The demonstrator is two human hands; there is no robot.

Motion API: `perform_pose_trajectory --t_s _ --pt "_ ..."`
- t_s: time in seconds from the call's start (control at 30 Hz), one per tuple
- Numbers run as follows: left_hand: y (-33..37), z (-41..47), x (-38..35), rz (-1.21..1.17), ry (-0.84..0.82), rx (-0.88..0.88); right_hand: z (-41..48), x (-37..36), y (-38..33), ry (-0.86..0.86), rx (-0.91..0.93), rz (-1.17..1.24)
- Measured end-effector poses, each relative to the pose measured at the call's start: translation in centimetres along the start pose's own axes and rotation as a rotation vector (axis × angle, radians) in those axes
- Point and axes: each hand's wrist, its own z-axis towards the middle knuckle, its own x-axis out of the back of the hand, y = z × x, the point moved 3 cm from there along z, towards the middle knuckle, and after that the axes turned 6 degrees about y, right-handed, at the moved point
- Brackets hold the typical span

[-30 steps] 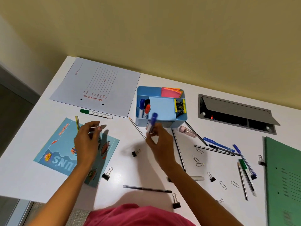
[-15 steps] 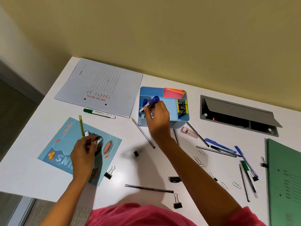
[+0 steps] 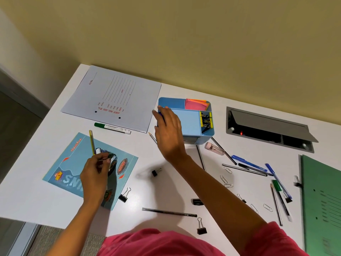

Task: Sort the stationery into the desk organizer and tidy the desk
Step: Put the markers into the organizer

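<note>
Over the left pen compartment of the desk organizer (image 3: 190, 123) we have brought our right hand (image 3: 167, 130) lower than it was half a second ago. Then the blue marker (image 3: 160, 114) stood tilted above the rim with most of its barrel showing. Now only its blue cap shows, pinched between our thumb and curled fingers, and the rest is hidden under the hand, down in that compartment.

Well to the left of the organizer and nearer to us, our left hand (image 3: 96, 170) is over the blue leaflet (image 3: 73, 163), about where it was before. Its fingertips are pressed together on a white-tipped pen (image 3: 98, 150), whose pale end sticks out beyond the fingers. A yellow pencil (image 3: 91, 142) lies on the leaflet just beside that end; we cannot tell whether the fingers touch it.

Nothing else around the organizer has moved. Pink sticky notes (image 3: 195, 104) fill its rear right compartment. A grey file cover (image 3: 110, 97) lies to its left, with a green marker (image 3: 112, 127) along the cover's near edge. A pink tube (image 3: 214, 148) lies just off its near right corner. A small black binder clip (image 3: 154, 172) sits on the desk (image 3: 36, 191) on our side of it, with a long black pen (image 3: 168, 212) further towards us. Loose pens and paper clips lie scattered to its right, towards the green folder (image 3: 323, 200)
</note>
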Motion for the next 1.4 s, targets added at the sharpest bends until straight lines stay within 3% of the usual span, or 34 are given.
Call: perform_pose_trajectory --t_s 0.17,0.4,0.63,0.73,0.9,1.17,1.4 --pt "0.0 -0.2 -0.2 0.025 0.012 -0.015 -1.5 -1.6 0.1 -0.052 0.048 -0.219" --pt "0.9 1.3 -1.2 0.037 0.01 -0.041 -2.7 -1.2 0.4 0.057 0.115 -0.082" --pt "3.4 6.8 -4.1 0.134 0.086 0.053 -3.0 1.1 -0.7 0.183 -0.08 0.097" --pt "4.3 9.2 -5.9 0.265 -0.016 0.142 -3.7 2.4 -0.4 0.138 -0.215 0.103" --pt "4.1 11.2 -7.3 0.417 -0.124 0.281 -6.7 4.1 0.7 0.124 -0.235 0.134" --pt "4.3 10.2 -6.6 0.385 -0.184 0.419 -8.4 4.6 1.4 0.101 -0.347 0.234" --pt "8.4 2.7 -3.5 0.171 -0.164 0.189 -7.0 4.6 0.5 0.078 -0.374 0.442"
